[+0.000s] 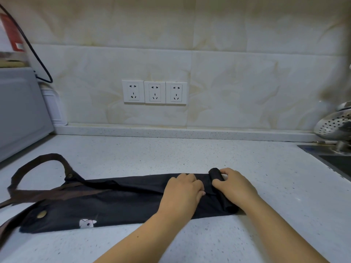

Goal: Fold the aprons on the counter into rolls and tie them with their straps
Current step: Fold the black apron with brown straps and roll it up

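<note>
A black apron (106, 202), folded into a long narrow strip, lies across the speckled white counter (171, 152). Its right end is wound into a small tight roll (222, 188). My right hand (234, 185) curls over that roll, fingers and thumb wrapped round its far part. Just left of the roll, my left hand (183, 190) lies on the flat strip with its fingers bent down onto the cloth. Brown straps (38, 164) loop out from the apron's left end, with brass snaps showing there.
A grey appliance (20, 114) stands at the left edge with a black cable above it. Three wall sockets (154, 92) sit on the tiled backsplash. At the right are a sink (336, 160) and a perforated steel strainer (334, 124).
</note>
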A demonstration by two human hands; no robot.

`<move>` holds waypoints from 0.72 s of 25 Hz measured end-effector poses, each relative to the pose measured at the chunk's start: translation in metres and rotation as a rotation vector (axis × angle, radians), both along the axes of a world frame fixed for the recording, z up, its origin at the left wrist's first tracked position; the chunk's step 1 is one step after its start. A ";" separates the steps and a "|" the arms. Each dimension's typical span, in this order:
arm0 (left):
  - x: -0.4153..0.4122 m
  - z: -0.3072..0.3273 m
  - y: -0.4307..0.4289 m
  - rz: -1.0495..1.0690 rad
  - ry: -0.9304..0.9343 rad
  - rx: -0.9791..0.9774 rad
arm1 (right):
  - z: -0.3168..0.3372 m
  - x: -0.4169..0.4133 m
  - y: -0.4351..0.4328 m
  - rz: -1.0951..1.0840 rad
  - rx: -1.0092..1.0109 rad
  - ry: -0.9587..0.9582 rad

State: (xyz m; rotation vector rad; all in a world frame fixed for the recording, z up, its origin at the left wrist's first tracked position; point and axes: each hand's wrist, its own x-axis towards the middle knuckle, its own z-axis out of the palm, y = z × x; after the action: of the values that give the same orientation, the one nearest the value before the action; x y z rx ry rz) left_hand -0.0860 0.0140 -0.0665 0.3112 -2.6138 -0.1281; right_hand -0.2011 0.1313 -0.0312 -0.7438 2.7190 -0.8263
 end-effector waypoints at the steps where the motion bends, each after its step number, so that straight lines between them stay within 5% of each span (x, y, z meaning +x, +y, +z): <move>1: 0.000 -0.002 0.000 -0.024 0.042 -0.035 | -0.002 0.001 0.000 -0.005 -0.014 0.016; 4: -0.002 -0.004 -0.003 -0.103 0.083 0.000 | -0.001 -0.001 0.000 0.000 -0.046 -0.001; 12: 0.006 0.007 -0.004 -0.168 -0.106 0.271 | 0.008 0.002 -0.010 0.009 0.262 0.244; 18: 0.008 0.010 -0.002 -0.152 -0.234 0.166 | 0.007 0.001 -0.001 -0.040 0.276 0.284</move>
State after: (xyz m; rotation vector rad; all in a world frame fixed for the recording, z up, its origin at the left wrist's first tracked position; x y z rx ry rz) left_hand -0.0782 0.0117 -0.0566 0.1943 -2.8642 -0.3836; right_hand -0.2005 0.1303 -0.0239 -0.7983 3.0189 -0.3611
